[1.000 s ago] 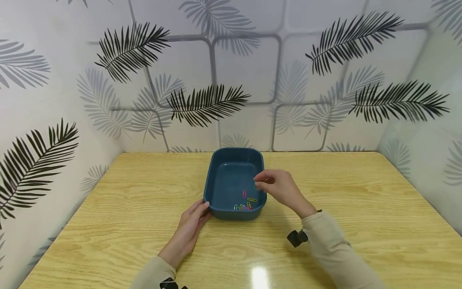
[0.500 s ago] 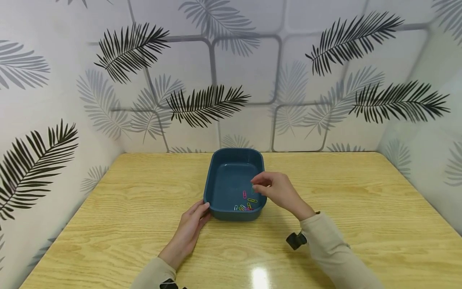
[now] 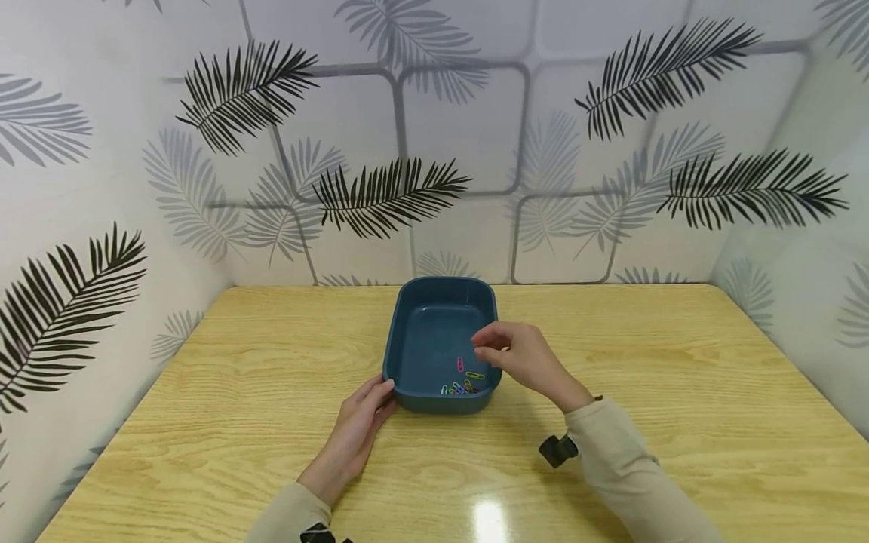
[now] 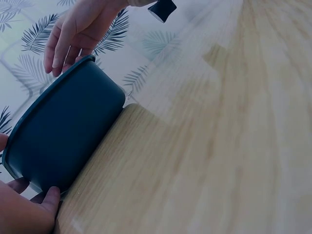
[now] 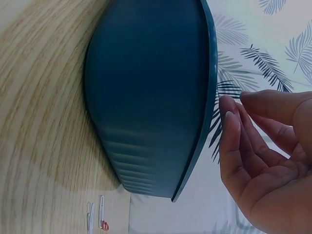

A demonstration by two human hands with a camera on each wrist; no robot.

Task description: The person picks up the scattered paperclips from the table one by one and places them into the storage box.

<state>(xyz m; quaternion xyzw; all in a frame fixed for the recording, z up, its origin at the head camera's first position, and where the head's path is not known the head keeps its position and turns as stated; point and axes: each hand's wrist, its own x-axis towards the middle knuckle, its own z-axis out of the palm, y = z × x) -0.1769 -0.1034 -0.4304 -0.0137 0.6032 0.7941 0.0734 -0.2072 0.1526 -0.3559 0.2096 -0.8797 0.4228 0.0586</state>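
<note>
A dark blue rectangular box (image 3: 441, 332) with rounded corners stands on the wooden table. Several coloured paper clips (image 3: 475, 375) lie inside it towards the near right, pink, yellow and pale ones among them. My left hand (image 3: 356, 426) holds the near left corner, its thumb and fingers on either side of that corner. Over the right rim is my right hand (image 3: 526, 358), fingers bent and a small gap between thumb and forefinger. In the right wrist view nothing shows between the fingertips of that hand (image 5: 273, 161).
Wood-grain table (image 3: 258, 392) surrounds the box. Behind it rises a wall (image 3: 462, 136) with a leaf pattern. Low in the right wrist view, pale paper clips (image 5: 102, 212) and a small red piece lie on the table beside the box.
My right hand has lowered slightly towards the box. A greenish clip just below its fingertips half a second ago is gone from there, and the clip heap looks slightly shifted. The left hand stays put.
</note>
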